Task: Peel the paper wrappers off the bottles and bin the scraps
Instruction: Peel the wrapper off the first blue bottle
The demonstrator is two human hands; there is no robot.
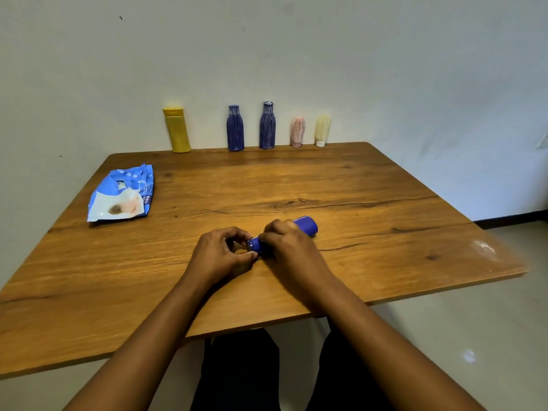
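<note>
1. A lying blue bottle (307, 225) rests on its side on the table (385, 203), near the front middle, its base pointing back and right and its narrow end toward the left; the right hand (292, 247) curls over its middle and the left hand (221, 253) pinches the narrow end
2. A yellow bottle (177, 130), flat and wide-topped, stands at the far edge, leaning slightly
3. Two narrow-necked bottles, the left blue bottle (235, 129) and the right blue bottle (267, 126), stand upright just beside each other in streaky blue wrappers
4. A small pink bottle (297, 132) and a small cream bottle (322, 130) stand to their right, in streaked wrappers
</note>
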